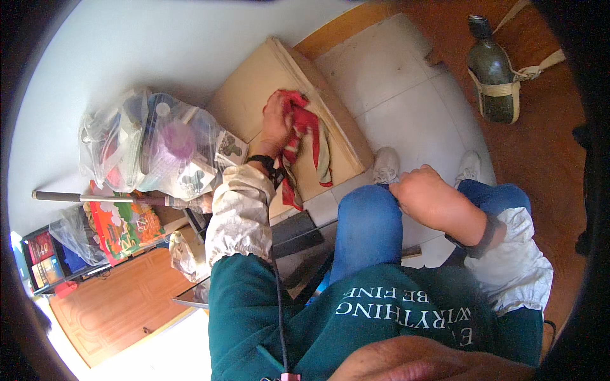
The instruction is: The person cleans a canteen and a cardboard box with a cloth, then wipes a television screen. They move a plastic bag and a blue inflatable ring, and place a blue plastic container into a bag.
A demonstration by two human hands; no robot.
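Note:
My left hand grips a crumpled red-and-cream cloth, which may be a pair of work gloves. Long strips of it hang over a stack of flat cardboard leaning by the white wall. A dark band and a pale oversleeve cover my left wrist and forearm. Beside my jeans-clad knee, my right hand is bent with its fingers curled downward. Its fingertips are hidden, and a small dark bit shows at their edge; whether it is held cannot be told.
Left of the cardboard are clear plastic bags full of goods and a pole with a dark grip. A colourful bag lies by a black rack. A dark green bottle in cream straps is at upper right. Pale tiles surround my shoes.

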